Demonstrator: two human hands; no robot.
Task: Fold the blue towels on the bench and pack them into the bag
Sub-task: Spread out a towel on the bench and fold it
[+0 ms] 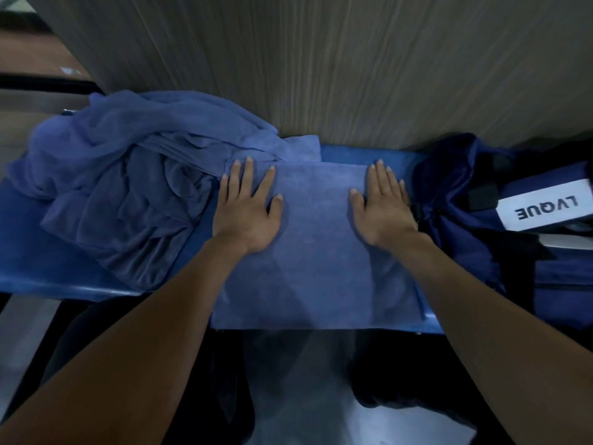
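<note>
— On the tabletop [64, 277], why are both palms lying flat?

— I'm pressing the towel [316, 252] smooth with my left hand [247, 208] and right hand [382, 210], fingers straight and spread, gripping nothing, so the next fold is landing square. I'm keeping the unfolded pile [122, 187] just beside my left and the bag [500, 220] beside my right. Its mouth is possibly open; it's too dim to tell.

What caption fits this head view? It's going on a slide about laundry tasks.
Both hands, left and right, press a towel flat on the bench, between a pile and the bag.
</note>
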